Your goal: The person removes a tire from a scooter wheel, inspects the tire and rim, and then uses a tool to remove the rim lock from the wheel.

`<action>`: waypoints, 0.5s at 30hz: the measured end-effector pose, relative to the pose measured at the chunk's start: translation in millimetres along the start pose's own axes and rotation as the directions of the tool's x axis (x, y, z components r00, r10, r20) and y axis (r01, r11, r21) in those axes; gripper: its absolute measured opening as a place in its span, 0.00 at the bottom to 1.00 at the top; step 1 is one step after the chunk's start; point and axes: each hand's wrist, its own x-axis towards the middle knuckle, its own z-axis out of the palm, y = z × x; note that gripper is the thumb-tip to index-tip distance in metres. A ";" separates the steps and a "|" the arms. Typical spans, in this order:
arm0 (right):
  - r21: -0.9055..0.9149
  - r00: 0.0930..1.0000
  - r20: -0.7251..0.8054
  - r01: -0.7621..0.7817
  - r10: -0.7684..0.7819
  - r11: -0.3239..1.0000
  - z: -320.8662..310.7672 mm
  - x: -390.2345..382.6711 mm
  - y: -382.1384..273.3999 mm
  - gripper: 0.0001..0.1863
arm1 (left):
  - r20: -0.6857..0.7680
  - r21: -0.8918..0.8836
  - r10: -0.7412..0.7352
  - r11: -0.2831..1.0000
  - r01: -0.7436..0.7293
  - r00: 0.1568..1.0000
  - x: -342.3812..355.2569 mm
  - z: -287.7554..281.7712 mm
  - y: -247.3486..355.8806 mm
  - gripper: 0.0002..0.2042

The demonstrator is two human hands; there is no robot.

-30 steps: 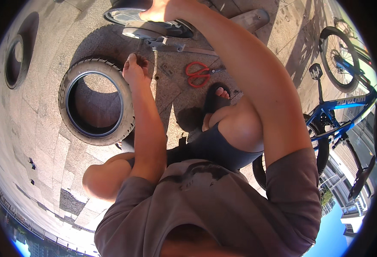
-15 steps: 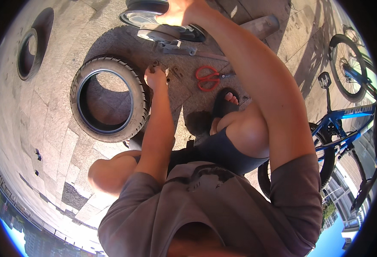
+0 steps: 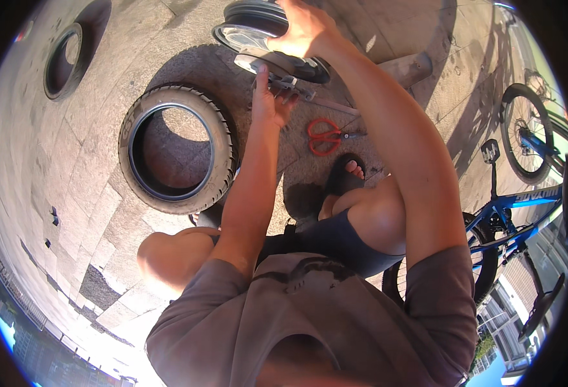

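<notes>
A bare scooter-type wheel rim point(image 3: 244, 33), with a round hub drum and a metal bracket point(image 3: 283, 82) on its near side, is held off the paving at the top of the view. My right hand point(image 3: 306, 31) grips the rim from its right side. Against the drum rests the thumb of my left hand point(image 3: 272, 106), while its fingers reach under the bracket; the fingertips are partly hidden. To the left of that hand a removed tyre point(image 3: 132, 177) lies flat. Red-handled scissors point(image 3: 324, 137) lie on the ground to its right.
Another tyre point(image 3: 55, 71) lies at the far left. A grey cylinder point(image 3: 410, 69) sits behind my right forearm. At the right stands a blue bicycle point(image 3: 513, 197), its pedal point(image 3: 490, 151) jutting toward me. My sandalled foot point(image 3: 346, 174) is just below the scissors.
My left hand has risen from the small parts on the ground to the wheel's hub. My right hand stays on the rim. The whole view has shifted slightly.
</notes>
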 end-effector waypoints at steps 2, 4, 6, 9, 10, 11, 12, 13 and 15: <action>-0.019 0.997 0.026 -0.073 0.074 0.997 0.4 1.5 3.1 0.42 | -0.024 -0.023 0.028 0.999 -0.029 0.999 5.2 2.7 4.0 0.44; -0.023 0.995 0.030 -0.093 0.094 0.995 -1.5 0.1 -5.2 0.41 | -0.041 -0.074 0.023 0.997 -0.026 0.999 13.8 -1.0 7.9 0.50; -0.056 0.995 0.013 -0.095 0.096 0.994 1.9 1.3 -4.7 0.40 | -0.108 -0.086 0.129 0.987 -0.139 0.986 17.9 0.6 6.3 0.49; -0.116 0.998 -0.033 -0.053 0.050 0.992 13.1 1.9 7.3 0.38 | -0.188 -0.047 0.275 0.956 -0.288 0.943 19.0 5.7 10.8 0.52; -0.162 0.999 -0.016 -0.042 0.040 0.986 15.2 2.1 12.5 0.40 | -0.158 -0.009 0.271 0.961 -0.276 0.949 17.1 3.8 18.4 0.57; -0.208 1.000 0.000 -0.031 0.031 0.978 15.8 3.0 17.7 0.42 | -0.127 0.030 0.266 0.964 -0.264 0.956 15.9 1.6 24.2 0.61; -0.196 0.998 0.034 -0.052 0.059 0.979 14.1 3.4 16.0 0.42 | -0.092 0.039 0.250 0.968 -0.247 0.964 17.3 -1.1 29.8 0.56; -0.193 0.998 0.034 -0.044 0.051 0.980 14.6 3.9 16.2 0.42 | -0.067 0.062 0.248 0.968 -0.244 0.966 19.5 -4.9 33.5 0.54; -0.189 0.999 0.027 -0.035 0.040 0.981 16.7 4.2 17.3 0.41 | -0.009 0.110 0.239 0.965 -0.236 0.971 22.4 -9.1 38.4 0.50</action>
